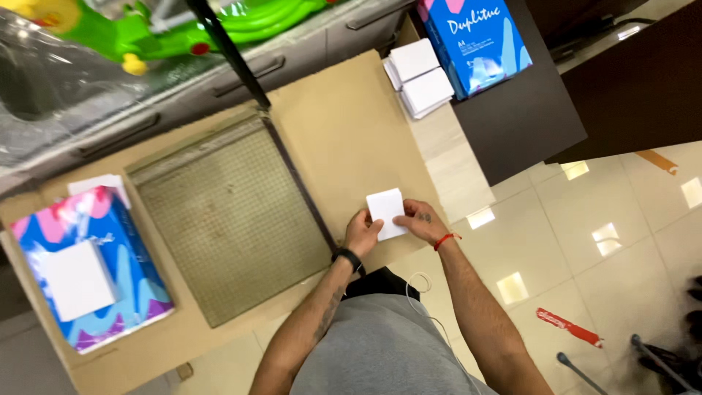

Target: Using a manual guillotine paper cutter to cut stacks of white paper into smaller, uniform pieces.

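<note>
There is a single view, from a camera worn on the person's head, aimed steeply down over their own chest and forearms. It sits close above the work: the left hand [361,232] and right hand [419,222] lie near the middle of the frame, over the edge of the tan worktop [344,124]. The frame is rolled, so the worktop's edge runs on a slant. The paper cutter [230,219] fills the middle left, and the glossy tiled floor [585,249] the right side

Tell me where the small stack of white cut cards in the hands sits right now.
In the head view, the white card stack is held between left hand and right hand, just right of the paper cutter.
</note>
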